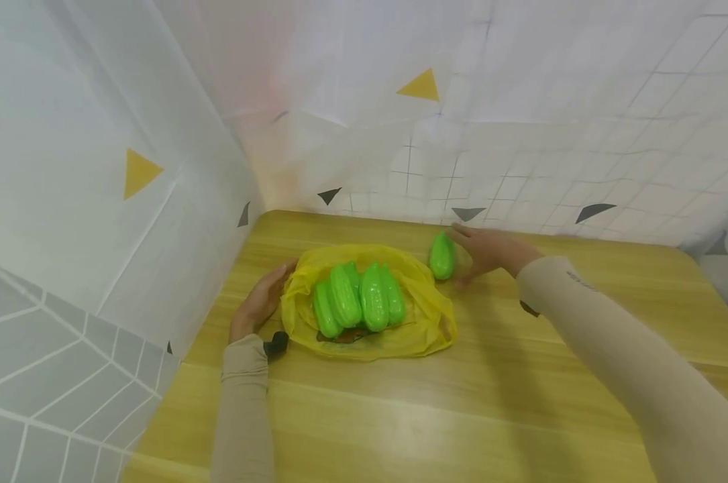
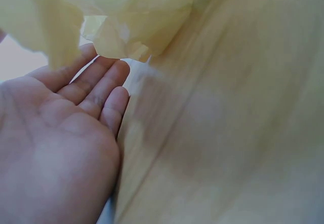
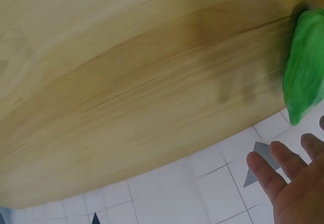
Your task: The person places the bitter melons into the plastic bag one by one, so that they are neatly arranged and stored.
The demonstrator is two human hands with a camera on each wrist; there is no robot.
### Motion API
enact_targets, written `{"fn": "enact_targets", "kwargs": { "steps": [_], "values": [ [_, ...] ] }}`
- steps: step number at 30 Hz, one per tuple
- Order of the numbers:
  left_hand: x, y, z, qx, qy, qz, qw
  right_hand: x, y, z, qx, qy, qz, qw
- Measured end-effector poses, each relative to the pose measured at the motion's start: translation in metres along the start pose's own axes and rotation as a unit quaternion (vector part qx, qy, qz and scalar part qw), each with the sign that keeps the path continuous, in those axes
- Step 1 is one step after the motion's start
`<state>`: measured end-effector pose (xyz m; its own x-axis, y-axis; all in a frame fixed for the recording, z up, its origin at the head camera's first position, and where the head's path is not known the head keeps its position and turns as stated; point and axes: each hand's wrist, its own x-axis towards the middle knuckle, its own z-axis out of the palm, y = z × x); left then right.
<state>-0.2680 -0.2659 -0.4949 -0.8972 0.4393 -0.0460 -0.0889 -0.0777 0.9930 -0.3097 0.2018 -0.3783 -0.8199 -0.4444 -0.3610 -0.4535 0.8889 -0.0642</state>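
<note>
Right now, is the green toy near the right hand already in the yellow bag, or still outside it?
Outside. The green toy lies on the wooden table beside the yellow bag, by the right hand; other green toys lie on the bag.

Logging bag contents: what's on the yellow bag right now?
Four green toy cucumbers lie side by side on the yellow bag. A fifth one sits off it, by the right hand. What lies beneath the four is covered.
</note>
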Motion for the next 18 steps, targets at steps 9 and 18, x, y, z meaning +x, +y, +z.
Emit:
{"fn": "enact_targets", "kwargs": {
  "steps": [9, 18],
  "values": [
    [-0.004, -0.001, -0.002, 0.001, 0.004, -0.009, 0.9999, 0.010, -0.012, 0.002, 0.024, -0.005, 0.022, 0.999],
    [-0.006, 0.000, -0.002, -0.005, 0.009, -0.011, 0.9999, 0.019, -0.012, 0.000, 0.039, -0.031, 0.043, 0.998]
  ]
}}
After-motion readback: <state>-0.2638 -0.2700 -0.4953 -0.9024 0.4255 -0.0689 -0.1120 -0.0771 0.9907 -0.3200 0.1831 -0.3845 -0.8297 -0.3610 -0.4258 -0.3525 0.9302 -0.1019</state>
